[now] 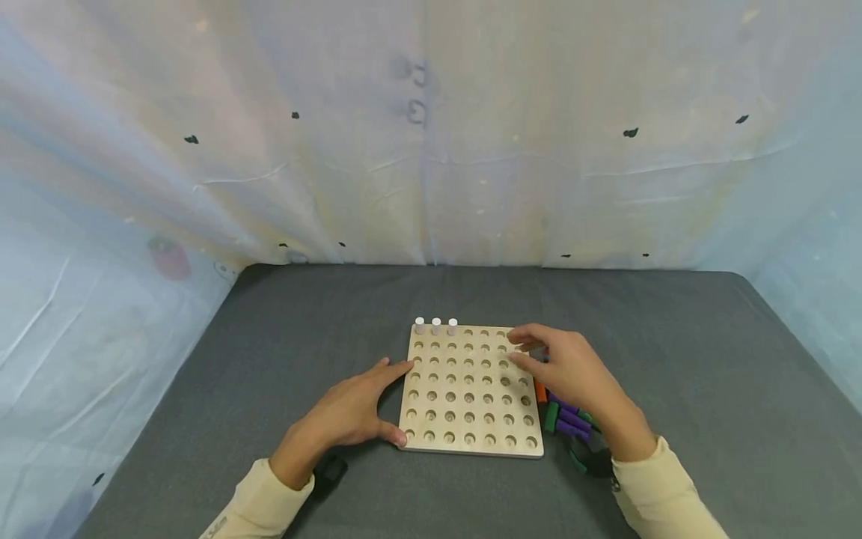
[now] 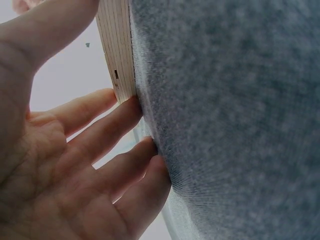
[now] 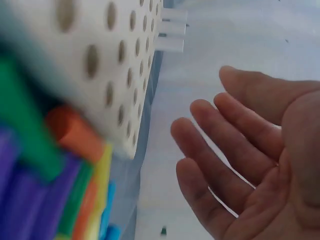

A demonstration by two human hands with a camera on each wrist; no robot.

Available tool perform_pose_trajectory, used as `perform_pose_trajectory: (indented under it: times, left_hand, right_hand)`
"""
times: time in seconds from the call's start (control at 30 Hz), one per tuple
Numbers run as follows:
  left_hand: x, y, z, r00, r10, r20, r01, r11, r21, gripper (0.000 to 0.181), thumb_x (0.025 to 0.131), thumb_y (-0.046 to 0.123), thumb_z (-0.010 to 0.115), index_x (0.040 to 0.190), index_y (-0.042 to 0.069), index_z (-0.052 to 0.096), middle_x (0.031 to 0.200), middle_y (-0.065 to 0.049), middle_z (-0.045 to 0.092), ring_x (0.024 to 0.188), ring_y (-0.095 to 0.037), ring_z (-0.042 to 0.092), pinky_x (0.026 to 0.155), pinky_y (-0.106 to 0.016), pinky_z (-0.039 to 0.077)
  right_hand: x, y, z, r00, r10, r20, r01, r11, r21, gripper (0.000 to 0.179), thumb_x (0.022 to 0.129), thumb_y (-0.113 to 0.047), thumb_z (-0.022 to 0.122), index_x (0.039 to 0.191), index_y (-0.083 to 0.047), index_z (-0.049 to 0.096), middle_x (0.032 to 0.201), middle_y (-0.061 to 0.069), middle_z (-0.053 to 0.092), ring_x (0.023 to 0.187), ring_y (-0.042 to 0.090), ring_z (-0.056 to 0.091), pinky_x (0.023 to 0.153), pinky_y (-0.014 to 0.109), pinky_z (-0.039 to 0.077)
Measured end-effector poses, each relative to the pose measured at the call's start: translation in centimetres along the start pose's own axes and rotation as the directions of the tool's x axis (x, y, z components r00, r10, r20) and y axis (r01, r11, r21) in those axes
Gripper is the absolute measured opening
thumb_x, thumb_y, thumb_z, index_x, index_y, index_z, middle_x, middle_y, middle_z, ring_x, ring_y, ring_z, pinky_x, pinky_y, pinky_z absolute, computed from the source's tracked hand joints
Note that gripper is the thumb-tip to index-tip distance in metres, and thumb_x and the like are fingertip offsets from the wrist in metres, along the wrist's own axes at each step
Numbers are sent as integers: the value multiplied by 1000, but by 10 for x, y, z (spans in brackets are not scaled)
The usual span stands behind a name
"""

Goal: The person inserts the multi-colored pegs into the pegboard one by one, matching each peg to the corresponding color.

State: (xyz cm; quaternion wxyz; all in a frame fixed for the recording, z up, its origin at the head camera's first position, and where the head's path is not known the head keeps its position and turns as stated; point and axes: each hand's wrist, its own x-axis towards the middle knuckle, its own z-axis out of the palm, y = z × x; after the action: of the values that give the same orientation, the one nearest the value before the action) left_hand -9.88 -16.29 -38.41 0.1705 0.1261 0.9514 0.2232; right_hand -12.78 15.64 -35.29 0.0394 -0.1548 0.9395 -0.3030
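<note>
Board point(image 1: 478, 388) of pale, holed wood touches wide left grip point(image 1: 352, 408); right grip point(image 1: 569, 364) also wide.

Right wrist view: coloured cylinders point(image 3: 57, 195) blurred, edge-cropped; board point(image 3: 107, 55) cut off at top.

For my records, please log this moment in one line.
left grip: touches board | right grip: empty, near board | three white pegs: far row

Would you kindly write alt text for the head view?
A left hand touches a holed wooden board with three white pegs in its far row; the right hand hovers over the board's right edge, colored pegs lying nearby.
</note>
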Motion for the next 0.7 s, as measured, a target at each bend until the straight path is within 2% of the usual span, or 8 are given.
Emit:
perform_pose_trajectory:
  times: [0.13,0.27,0.37,0.57,0.7]
  left_hand:
    - [0,0,0,1000,-6,5,6,1000,-5,108,58,48,91,152,33,40,161,-13,34,142,-38,43,103,-62,42]
    - [0,-1,1,1000,-12,6,12,1000,-9,108,58,48,91,152,33,40,161,-14,34,141,-40,43,103,-62,42]
    - [0,-1,1,1000,-16,5,16,1000,-7,108,58,48,91,152,33,40,161,-15,34,141,-40,44,103,-62,42]
    - [0,-1,2,1000,-11,6,11,1000,-4,108,58,49,91,152,33,40,161,-15,34,140,-40,44,102,-63,42]
    - [1,0,1,1000,-14,8,14,1000,-4,108,59,48,91,152,34,40,161,-14,34,141,-40,44,103,-64,41]
  right_hand:
    - [-25,12,-6,998,55,-30,-55,998,-17,32,95,-30,69,124,-18,67,119,4,72,107,29,68,87,49,54]
    - [-36,28,-14,995,90,-39,-92,995,-41,31,93,-31,70,123,-19,68,118,5,73,101,27,69,79,45,55]
    - [-38,40,-21,994,98,-41,-100,994,-50,32,94,-30,69,124,-18,68,119,7,72,96,26,69,76,43,55]
    - [-36,55,-33,989,145,-21,-146,987,-67,38,96,-34,66,129,-16,63,126,13,68,107,37,66,85,53,54]
    - [-30,64,-35,986,166,8,-164,982,-94,40,96,-33,66,131,-14,62,128,17,67,108,40,64,84,55,53]
